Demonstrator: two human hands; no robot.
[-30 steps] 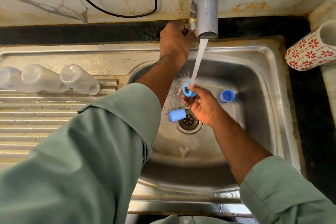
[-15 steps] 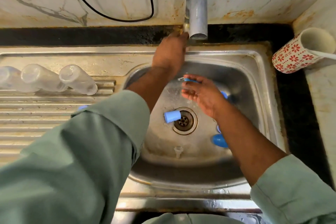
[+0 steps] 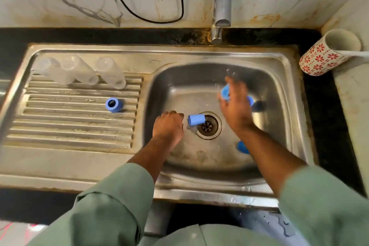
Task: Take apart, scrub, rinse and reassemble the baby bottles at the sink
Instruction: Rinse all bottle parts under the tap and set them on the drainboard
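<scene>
The right hand [image 3: 236,106] hangs over the back right of the steel sink basin [image 3: 275,126], its fingers pinching a light-blue plastic bottle part [image 3: 225,92] (blurred, so whether it is a collar ring or a cap cannot be told). The left hand [image 3: 168,126] is low in the basin just left of the drain [image 3: 208,126], fingers curled under with the knuckles up; whether anything lies inside that curl cannot be told. Just beside its knuckles a blue cylindrical cap [image 3: 196,119] lies on its side, one end reaching over the drain's rim.

Two more blue pieces sit in the basin: one [image 3: 251,100] half hidden behind the right hand, another [image 3: 242,147] near the right forearm. On the ribbed steel drainboard [image 3: 60,126] a blue threaded ring [image 3: 113,104] rests with its opening towards the camera, and at the drainboard's back three clear, frosted-looking plastic bottle bodies [image 3: 79,72] lie side by side, touching one another.

The chrome tap [image 3: 222,6] stands against a veined marble wall with rust-coloured stains; a black cable [image 3: 151,18] loops across it. On the dark tabletop [image 3: 319,116] at the right, a white mug with red flower prints [image 3: 327,54] appears tipped by the wide lens. No writing can be read anywhere. Both sleeves are sage-green cloth.
</scene>
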